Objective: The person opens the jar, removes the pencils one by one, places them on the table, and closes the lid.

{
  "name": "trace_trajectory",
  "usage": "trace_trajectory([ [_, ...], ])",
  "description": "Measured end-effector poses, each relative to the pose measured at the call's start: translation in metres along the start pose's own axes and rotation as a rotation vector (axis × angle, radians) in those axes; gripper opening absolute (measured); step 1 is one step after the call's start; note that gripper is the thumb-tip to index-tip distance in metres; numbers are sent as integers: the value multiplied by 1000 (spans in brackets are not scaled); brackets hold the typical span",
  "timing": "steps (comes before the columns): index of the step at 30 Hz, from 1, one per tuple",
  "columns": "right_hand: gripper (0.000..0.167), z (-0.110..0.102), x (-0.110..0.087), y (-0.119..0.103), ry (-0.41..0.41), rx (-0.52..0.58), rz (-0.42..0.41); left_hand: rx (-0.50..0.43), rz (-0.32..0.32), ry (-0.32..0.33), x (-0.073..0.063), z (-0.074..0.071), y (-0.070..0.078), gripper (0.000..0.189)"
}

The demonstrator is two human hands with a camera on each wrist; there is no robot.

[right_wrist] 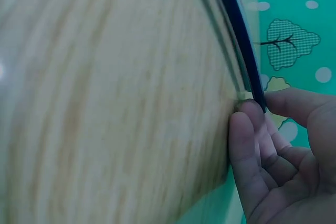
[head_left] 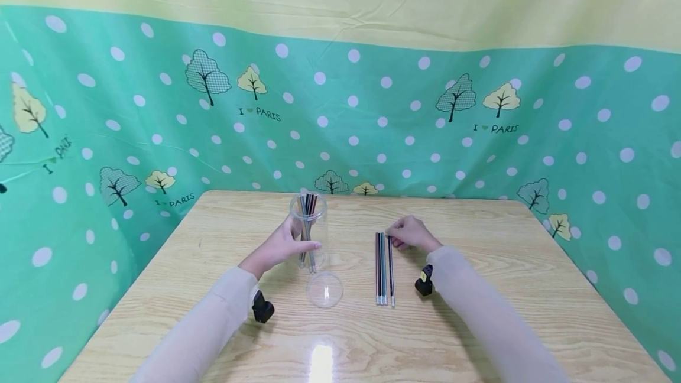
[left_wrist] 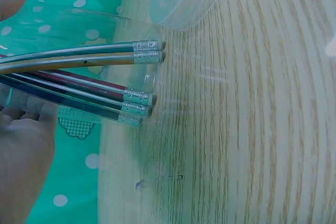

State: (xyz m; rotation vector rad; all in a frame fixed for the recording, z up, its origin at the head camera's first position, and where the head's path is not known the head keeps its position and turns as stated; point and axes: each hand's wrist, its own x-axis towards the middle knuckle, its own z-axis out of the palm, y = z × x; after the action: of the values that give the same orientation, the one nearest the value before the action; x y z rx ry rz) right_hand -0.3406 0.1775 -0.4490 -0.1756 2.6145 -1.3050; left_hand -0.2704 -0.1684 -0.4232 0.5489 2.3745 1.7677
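My left hand point(head_left: 287, 244) grips a clear plastic jar point(head_left: 321, 235) round its side, thumb toward the front. Several pencils point(left_wrist: 68, 62) lean inside the jar, their metal ferrules and eraser ends at the bottom. To the right, my right hand point(head_left: 412, 234) pinches the far end of a dark pencil point(head_left: 391, 270) between thumb and fingers; in the right wrist view, this dark blue pencil point(right_wrist: 239, 30) slants up from the fingertips. Just left of it, several more pencils point(head_left: 380, 270) lie side by side on the table, erasers toward me.
A round clear lid point(head_left: 325, 289) lies on the wooden table point(head_left: 223, 336) in front of the jar. Behind the table hangs a green and yellow cloth point(head_left: 351, 135) with dots and trees. Black wrist cameras point(head_left: 263, 307) sit beneath both sleeves.
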Motion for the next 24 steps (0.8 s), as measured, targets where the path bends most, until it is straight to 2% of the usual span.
trace_trajectory([
  [4, 18, 1, 0, 2, 9, -20, -2, 6, -8, 4, 0, 0, 0, 99],
  [17, 17, 5, 4, 3, 15, 42, 44, 3, -8, 6, 0, 0, -1, 98],
  [24, 19, 9, 5, 1, 24, 63, 32, -7, 6, 3, 0, 0, 0, 96],
])
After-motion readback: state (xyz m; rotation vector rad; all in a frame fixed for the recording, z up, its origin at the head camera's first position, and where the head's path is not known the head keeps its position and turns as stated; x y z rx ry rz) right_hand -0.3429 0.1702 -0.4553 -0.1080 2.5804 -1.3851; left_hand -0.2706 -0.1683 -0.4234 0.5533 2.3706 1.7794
